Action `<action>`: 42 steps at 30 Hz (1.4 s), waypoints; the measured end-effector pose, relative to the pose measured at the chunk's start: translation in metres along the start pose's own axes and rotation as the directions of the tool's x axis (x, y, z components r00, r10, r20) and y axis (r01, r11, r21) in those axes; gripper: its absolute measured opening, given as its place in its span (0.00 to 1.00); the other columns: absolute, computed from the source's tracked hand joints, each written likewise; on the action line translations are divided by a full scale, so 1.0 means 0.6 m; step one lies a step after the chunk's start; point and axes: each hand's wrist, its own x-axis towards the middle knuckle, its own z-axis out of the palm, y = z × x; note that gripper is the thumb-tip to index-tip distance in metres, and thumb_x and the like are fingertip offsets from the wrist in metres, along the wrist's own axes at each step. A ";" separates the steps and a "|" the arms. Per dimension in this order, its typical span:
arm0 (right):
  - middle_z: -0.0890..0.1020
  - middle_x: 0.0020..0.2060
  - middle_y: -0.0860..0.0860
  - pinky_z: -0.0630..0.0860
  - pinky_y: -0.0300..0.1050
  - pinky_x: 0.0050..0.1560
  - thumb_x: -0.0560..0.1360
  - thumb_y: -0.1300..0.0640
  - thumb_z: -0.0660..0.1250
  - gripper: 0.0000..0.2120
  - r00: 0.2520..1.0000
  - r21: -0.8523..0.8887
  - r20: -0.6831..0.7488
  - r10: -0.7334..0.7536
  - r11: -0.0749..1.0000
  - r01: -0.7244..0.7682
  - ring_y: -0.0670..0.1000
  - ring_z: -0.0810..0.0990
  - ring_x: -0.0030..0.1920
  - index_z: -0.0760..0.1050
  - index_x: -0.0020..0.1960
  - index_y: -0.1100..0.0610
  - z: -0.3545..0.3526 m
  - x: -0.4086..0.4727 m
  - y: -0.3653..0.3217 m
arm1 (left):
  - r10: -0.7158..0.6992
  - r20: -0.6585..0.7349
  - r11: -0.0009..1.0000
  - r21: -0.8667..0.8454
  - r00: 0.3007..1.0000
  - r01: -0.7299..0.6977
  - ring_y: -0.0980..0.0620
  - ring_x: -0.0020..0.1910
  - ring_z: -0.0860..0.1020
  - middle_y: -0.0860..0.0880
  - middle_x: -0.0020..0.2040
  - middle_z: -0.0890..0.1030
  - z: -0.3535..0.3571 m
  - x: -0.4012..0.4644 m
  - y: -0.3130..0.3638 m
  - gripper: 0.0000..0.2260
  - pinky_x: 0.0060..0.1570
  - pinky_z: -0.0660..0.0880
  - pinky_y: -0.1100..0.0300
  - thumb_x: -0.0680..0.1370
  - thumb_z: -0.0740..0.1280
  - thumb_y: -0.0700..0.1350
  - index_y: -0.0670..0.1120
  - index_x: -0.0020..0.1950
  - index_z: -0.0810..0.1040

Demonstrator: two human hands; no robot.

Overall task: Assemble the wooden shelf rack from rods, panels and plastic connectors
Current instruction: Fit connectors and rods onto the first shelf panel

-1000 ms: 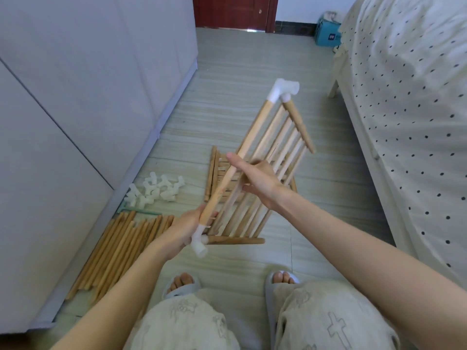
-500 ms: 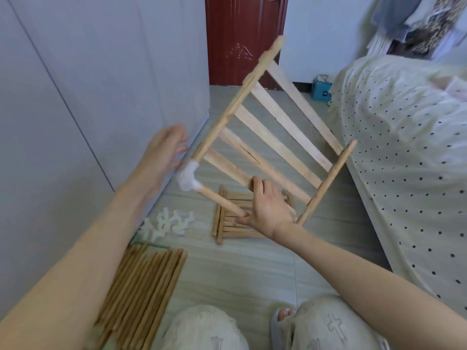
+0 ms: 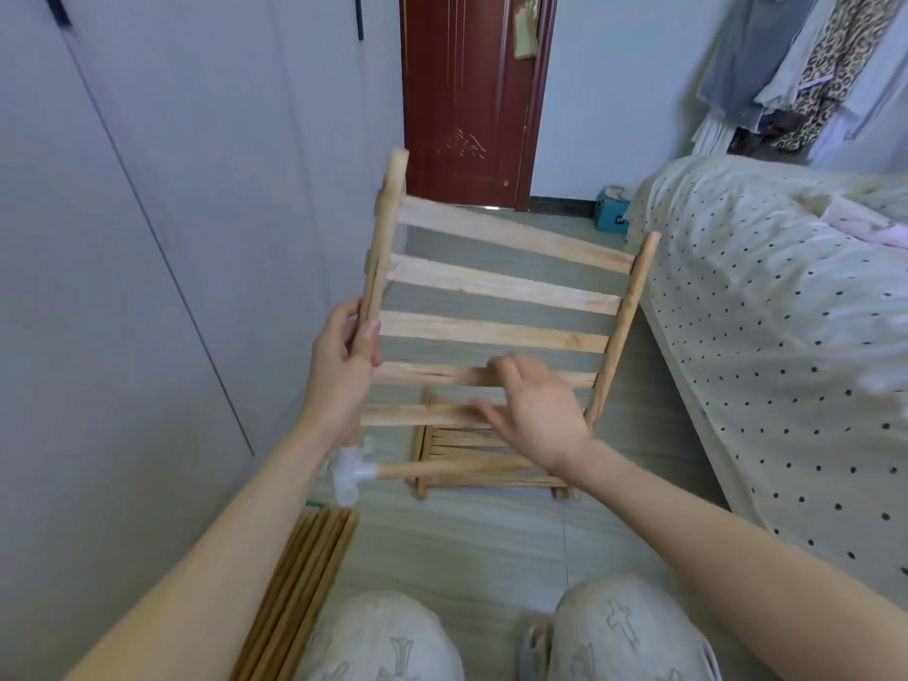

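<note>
Left hand [image 3: 344, 366] grips the panel [image 3: 496, 331] rail; right hand [image 3: 535, 415] lies loose (unclenched) on slats: steady it before adding connectors.

Bare-armed person in pale printed trousers

Both forearms are uncovered, with no sleeves in view, and the left hand [image 3: 341, 366] and right hand [image 3: 538, 415] wear no gloves or rings. The trousers [image 3: 634, 631] are light grey-beige with a faint cross-shaped print over both knees. A pale slipper [image 3: 533, 643] shows between the knees.
</note>
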 end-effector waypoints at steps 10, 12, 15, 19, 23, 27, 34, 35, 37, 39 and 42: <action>0.81 0.48 0.56 0.74 0.54 0.46 0.81 0.44 0.50 0.19 0.997 -0.124 -0.081 -0.021 0.992 0.010 0.62 0.79 0.48 0.71 0.61 0.54 -0.102 0.131 0.010 | -0.152 0.116 0.984 -0.071 0.981 0.161 0.66 0.47 0.77 0.64 0.45 0.81 -0.042 -0.045 -0.078 0.10 0.48 0.73 0.68 0.81 0.59 0.44 0.59 0.55 0.75; 0.82 0.43 0.56 0.75 0.54 0.43 0.81 0.46 0.50 0.18 0.994 -0.061 -0.084 -0.066 0.996 0.061 0.63 0.79 0.44 0.74 0.57 0.54 -0.089 0.126 0.009 | -0.220 0.110 0.973 -0.051 0.969 0.226 0.62 0.54 0.76 0.59 0.52 0.80 -0.044 -0.055 -0.099 0.10 0.56 0.71 0.62 0.81 0.58 0.46 0.57 0.58 0.75; 0.83 0.42 0.55 0.75 0.54 0.42 0.80 0.45 0.54 0.17 0.990 0.050 -0.037 -0.136 0.989 0.138 0.62 0.80 0.44 0.74 0.57 0.55 -0.042 0.106 0.002 | -0.392 0.100 0.916 -0.050 0.915 0.398 0.53 0.65 0.71 0.51 0.63 0.75 -0.044 -0.071 -0.137 0.15 0.67 0.67 0.51 0.82 0.57 0.46 0.51 0.69 0.70; 0.82 0.51 0.54 0.73 0.50 0.44 0.80 0.44 0.52 0.18 0.966 0.115 0.209 -0.151 0.985 0.129 0.61 0.79 0.51 0.71 0.61 0.54 0.038 0.088 0.002 | -0.554 0.165 0.827 -0.007 0.816 0.562 0.49 0.64 0.73 0.48 0.62 0.76 -0.058 -0.085 -0.191 0.16 0.67 0.67 0.49 0.82 0.57 0.41 0.47 0.70 0.70; 0.81 0.50 0.55 0.70 0.49 0.41 0.81 0.46 0.49 0.18 0.898 0.097 0.370 -0.239 0.971 0.219 0.60 0.79 0.49 0.68 0.61 0.55 0.121 0.076 0.011 | -0.677 0.119 0.736 0.106 0.727 0.668 0.48 0.60 0.74 0.46 0.63 0.74 -0.079 -0.093 -0.257 0.16 0.60 0.71 0.53 0.81 0.60 0.41 0.46 0.68 0.70; 0.80 0.53 0.56 0.66 0.46 0.39 0.82 0.46 0.48 0.17 0.861 0.086 0.447 -0.243 0.970 0.229 0.59 0.79 0.50 0.67 0.61 0.55 0.203 0.093 0.034 | -0.766 0.076 0.639 0.206 0.639 0.742 0.48 0.57 0.75 0.43 0.62 0.75 -0.100 -0.093 -0.334 0.14 0.54 0.72 0.55 0.80 0.60 0.40 0.45 0.66 0.71; 0.80 0.48 0.54 0.71 0.49 0.37 0.81 0.45 0.48 0.18 0.853 0.114 0.465 -0.237 0.972 0.207 0.60 0.79 0.46 0.68 0.55 0.57 0.337 0.111 0.093 | -0.791 -0.009 0.492 0.585 0.612 0.645 0.49 0.59 0.72 0.44 0.63 0.74 -0.105 -0.045 -0.490 0.16 0.46 0.60 0.68 0.81 0.58 0.45 0.45 0.69 0.68; 0.80 0.47 0.52 0.70 0.48 0.36 0.81 0.44 0.48 0.18 0.867 0.091 0.443 -0.229 0.973 0.210 0.59 0.79 0.45 0.68 0.55 0.56 0.351 0.106 0.100 | -0.783 -0.001 0.477 0.640 0.622 0.602 0.50 0.55 0.74 0.44 0.61 0.74 -0.102 -0.033 -0.512 0.17 0.41 0.59 0.69 0.81 0.58 0.43 0.44 0.70 0.67; 0.81 0.44 0.50 0.68 0.45 0.33 0.80 0.44 0.48 0.19 0.899 0.022 0.388 -0.204 0.977 0.212 0.58 0.80 0.42 0.70 0.55 0.55 0.369 0.103 0.115 | -0.762 0.011 0.448 0.731 0.647 0.515 0.49 0.57 0.73 0.42 0.64 0.71 -0.097 -0.008 -0.556 0.20 0.48 0.63 0.67 0.80 0.57 0.40 0.43 0.73 0.62; 0.81 0.39 0.51 0.65 0.43 0.29 0.80 0.44 0.51 0.20 0.918 0.022 0.340 -0.203 0.978 0.208 0.58 0.80 0.36 0.74 0.52 0.57 0.373 0.105 0.122 | -0.732 0.034 0.407 0.822 0.681 0.397 0.43 0.69 0.65 0.39 0.72 0.62 -0.091 0.019 -0.600 0.23 0.65 0.62 0.58 0.80 0.58 0.38 0.42 0.75 0.58; 0.79 0.28 0.50 0.60 0.38 0.21 0.78 0.45 0.56 0.19 0.952 0.027 0.227 -0.205 0.979 0.204 0.56 0.76 0.23 0.76 0.42 0.58 0.378 0.109 0.120 | -0.726 0.085 0.324 0.918 0.683 0.230 0.41 0.74 0.55 0.41 0.76 0.51 -0.077 0.051 -0.659 0.28 0.71 0.58 0.50 0.78 0.57 0.35 0.44 0.77 0.52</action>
